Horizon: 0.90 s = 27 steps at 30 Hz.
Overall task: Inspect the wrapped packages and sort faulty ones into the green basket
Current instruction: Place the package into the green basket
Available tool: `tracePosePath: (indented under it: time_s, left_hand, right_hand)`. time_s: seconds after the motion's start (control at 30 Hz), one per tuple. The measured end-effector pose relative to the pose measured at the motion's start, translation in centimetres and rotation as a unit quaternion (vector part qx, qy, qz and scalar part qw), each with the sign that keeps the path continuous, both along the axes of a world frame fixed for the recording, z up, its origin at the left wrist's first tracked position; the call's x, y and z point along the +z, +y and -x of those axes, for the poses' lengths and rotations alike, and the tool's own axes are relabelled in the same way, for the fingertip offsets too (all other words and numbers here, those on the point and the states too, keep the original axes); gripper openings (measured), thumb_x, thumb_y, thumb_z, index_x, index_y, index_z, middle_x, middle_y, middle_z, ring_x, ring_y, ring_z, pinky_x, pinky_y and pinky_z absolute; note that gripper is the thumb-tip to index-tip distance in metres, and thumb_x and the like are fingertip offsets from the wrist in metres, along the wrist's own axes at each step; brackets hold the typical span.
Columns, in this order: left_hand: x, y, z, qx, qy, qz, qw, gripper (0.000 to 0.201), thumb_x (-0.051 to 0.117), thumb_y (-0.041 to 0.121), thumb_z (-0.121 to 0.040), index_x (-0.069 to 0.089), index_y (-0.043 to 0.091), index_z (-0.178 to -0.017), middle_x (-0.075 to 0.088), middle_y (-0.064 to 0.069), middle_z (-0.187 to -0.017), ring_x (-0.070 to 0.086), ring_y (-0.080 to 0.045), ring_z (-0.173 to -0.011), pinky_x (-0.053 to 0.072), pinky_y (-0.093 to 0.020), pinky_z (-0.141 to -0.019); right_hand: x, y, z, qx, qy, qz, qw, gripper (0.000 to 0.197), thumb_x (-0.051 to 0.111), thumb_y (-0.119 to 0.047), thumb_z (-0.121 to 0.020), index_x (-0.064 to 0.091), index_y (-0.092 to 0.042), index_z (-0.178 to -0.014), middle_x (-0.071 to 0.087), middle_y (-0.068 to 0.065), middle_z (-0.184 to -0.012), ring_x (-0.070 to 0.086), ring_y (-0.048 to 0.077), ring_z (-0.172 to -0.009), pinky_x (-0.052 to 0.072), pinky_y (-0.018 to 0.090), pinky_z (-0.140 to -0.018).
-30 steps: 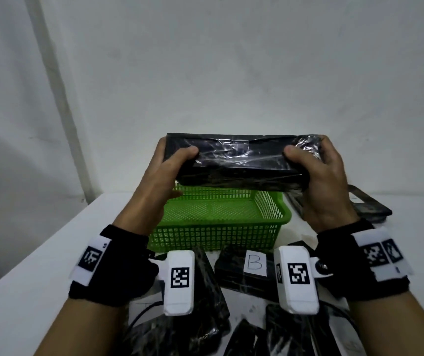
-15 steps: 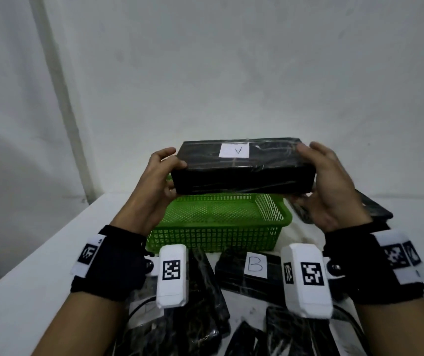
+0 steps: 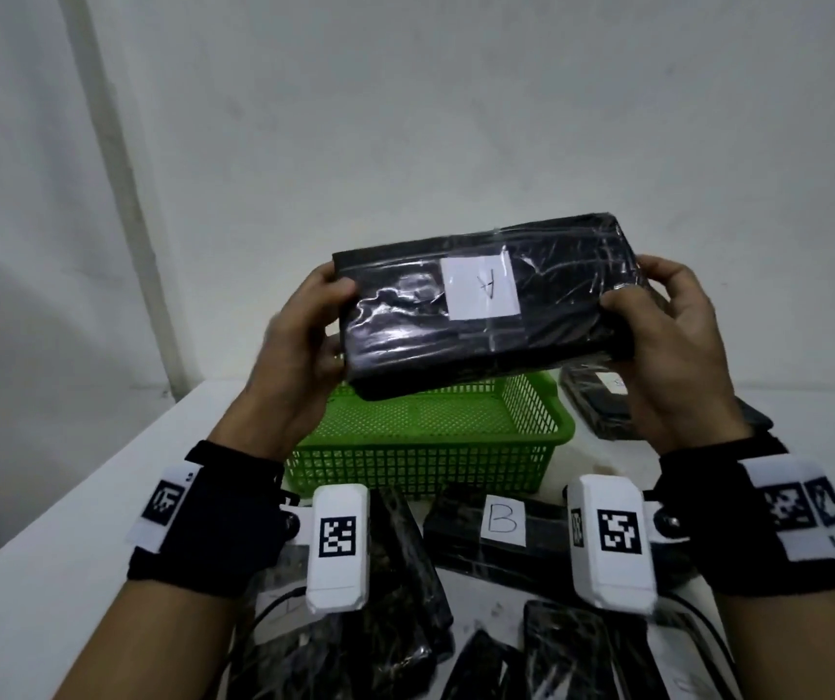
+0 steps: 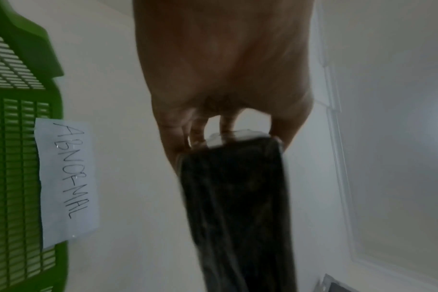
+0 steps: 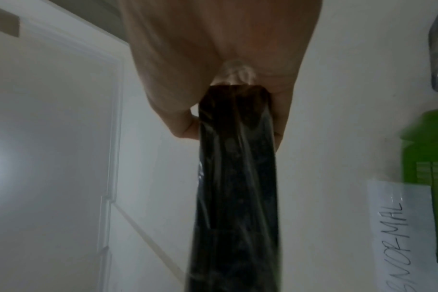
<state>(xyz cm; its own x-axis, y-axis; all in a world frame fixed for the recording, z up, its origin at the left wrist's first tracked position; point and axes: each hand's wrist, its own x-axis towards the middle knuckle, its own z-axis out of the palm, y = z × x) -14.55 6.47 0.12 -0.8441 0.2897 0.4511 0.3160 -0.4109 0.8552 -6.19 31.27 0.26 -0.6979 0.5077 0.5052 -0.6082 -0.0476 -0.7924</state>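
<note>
A black package (image 3: 481, 315) wrapped in clear film is held up above the green basket (image 3: 430, 447), its white label marked "A" (image 3: 481, 288) facing me. My left hand (image 3: 304, 336) grips its left end, thumb on the labelled face. My right hand (image 3: 658, 325) grips the right end the same way. Each wrist view shows the package end-on (image 4: 238, 207) (image 5: 235, 187) between thumb and fingers. The basket (image 4: 15, 158) carries a paper tag reading "ABNORMAL" (image 4: 68, 177).
Several more black wrapped packages lie on the white table near me, one labelled "B" (image 3: 501, 520). Another package (image 3: 602, 401) lies to the right of the basket. A white wall stands close behind the table.
Both hands have turned the package so that its labelled face now tilts toward me, and lifted it slightly with the right end higher.
</note>
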Motion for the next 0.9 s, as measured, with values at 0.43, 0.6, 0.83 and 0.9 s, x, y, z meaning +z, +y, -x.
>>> tracePosePath:
  time_s: [0.43,0.6,0.83,0.9]
  left_hand:
    - [0.9,0.4,-1.8,0.124,0.176,0.038,0.976,0.013,0.062,0.008,-0.095,0.058,0.021,-0.093,0.058,0.004,-0.092,0.066,-0.005,-0.067,0.054,-0.022,-0.049]
    - [0.3,2.4,-2.6,0.14,0.28,0.119,0.942,0.022,0.069,0.013,-0.091,0.061,0.032,-0.099,0.055,-0.011,-0.109,0.066,-0.03,-0.097,0.062,-0.046,-0.071]
    - [0.8,2.6,-3.3,0.045,0.11,0.046,0.992,0.038,0.054,0.039,-0.098,0.052,0.029,-0.135,0.052,-0.005,-0.133,0.072,-0.021,-0.092,0.06,-0.034,-0.076]
    - [0.9,2.5,-3.0,0.041,-0.031,0.084,0.995,0.062,0.046,0.067,-0.09,0.049,0.03,-0.14,0.056,-0.008,-0.134,0.075,-0.026,-0.089,0.06,-0.035,-0.066]
  right_hand:
    - [-0.8,-2.8,-0.3,0.174,-0.15,-0.262,0.938,0.079,0.065,-0.072,-0.072,0.04,-0.053,-0.145,0.052,-0.037,-0.132,0.047,-0.029,-0.11,0.037,0.007,-0.083]
    - [-1.0,-3.9,-0.4,0.103,-0.096,-0.335,0.932,0.085,0.077,-0.055,-0.079,0.034,-0.047,-0.152,0.049,-0.039,-0.138,0.044,-0.02,-0.128,0.042,0.035,-0.114]
    - [-2.1,-4.1,0.8,0.092,-0.009,-0.237,0.967,0.049,0.057,-0.019,-0.1,0.049,-0.014,-0.148,0.067,0.001,-0.135,0.062,0.022,-0.127,0.051,0.059,-0.102]
    - [-2.3,-4.3,0.9,0.082,0.006,-0.24,0.967,0.054,0.058,-0.019,-0.098,0.046,-0.012,-0.15,0.062,0.003,-0.141,0.056,0.022,-0.133,0.046,0.059,-0.108]
